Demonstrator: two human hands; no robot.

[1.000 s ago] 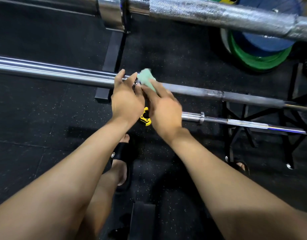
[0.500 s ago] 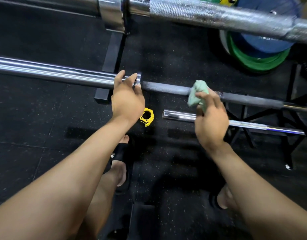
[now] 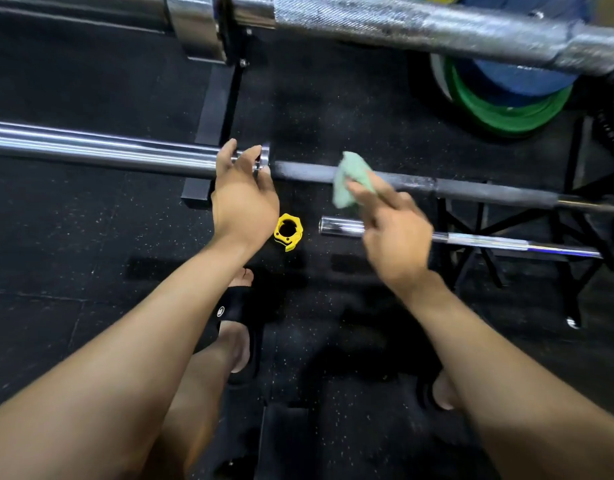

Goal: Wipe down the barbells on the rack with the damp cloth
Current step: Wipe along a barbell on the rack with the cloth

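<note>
The middle barbell point(image 3: 91, 152) runs across the view, its chrome sleeve on the left and its dull grey shaft on the right. My left hand point(image 3: 243, 199) grips the sleeve at its collar. My right hand point(image 3: 392, 233) holds a pale green cloth point(image 3: 349, 178) against the shaft, a short way right of the collar. The right hand is blurred. A thicker knurled barbell point(image 3: 420, 27) crosses the top of the view. A thin lower barbell point(image 3: 489, 240) lies beneath, its end showing left of my right hand.
A yellow barbell clamp point(image 3: 287, 231) lies on the black rubber floor between my hands. Blue and green weight plates point(image 3: 506, 102) lean at the upper right. Black rack legs point(image 3: 217, 109) stand behind the bar and at the right. My sandalled feet are below.
My right hand slid the cloth right along the shaft from the collar, then back a little to the left. The left hand has kept its grip on the sleeve.
</note>
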